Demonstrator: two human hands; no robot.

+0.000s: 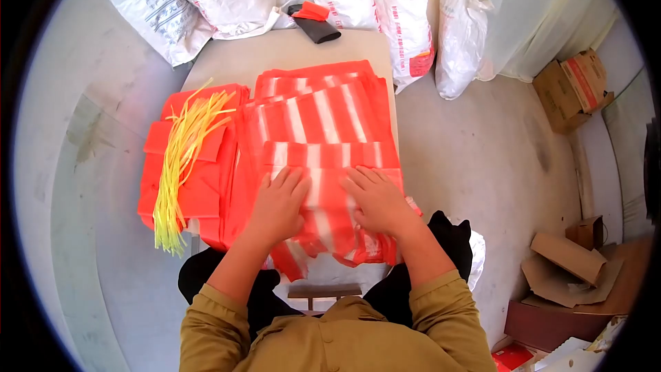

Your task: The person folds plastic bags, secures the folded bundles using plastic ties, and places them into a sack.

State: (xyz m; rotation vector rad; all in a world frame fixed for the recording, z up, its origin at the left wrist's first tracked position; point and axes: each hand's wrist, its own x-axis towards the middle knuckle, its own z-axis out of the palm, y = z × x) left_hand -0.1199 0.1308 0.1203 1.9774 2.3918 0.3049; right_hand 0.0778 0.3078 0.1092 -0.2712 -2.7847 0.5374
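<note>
A red-and-white striped plastic bag (323, 155) lies folded on top of a spread pile of similar striped bags (327, 114). My left hand (281, 203) rests flat on its left part, fingers stretched forward. Likewise, my right hand (377, 200) presses down on the right part with its fingers spread. Neither hand grips anything that I can see. Below my hands, loose crumpled striped plastic (337, 234) hangs toward my lap. To the left sits a stack of plain red bags (155, 196), with a bundle of yellow plastic strips (186, 158) across it.
Beneath the bags is a beige tabletop (234, 58). A black and red item (318, 29) lies at its far edge. White sacks (406, 21) stand behind. Cardboard boxes (568, 89) are at the right wall, and opened cardboard (571, 275) lies lower right.
</note>
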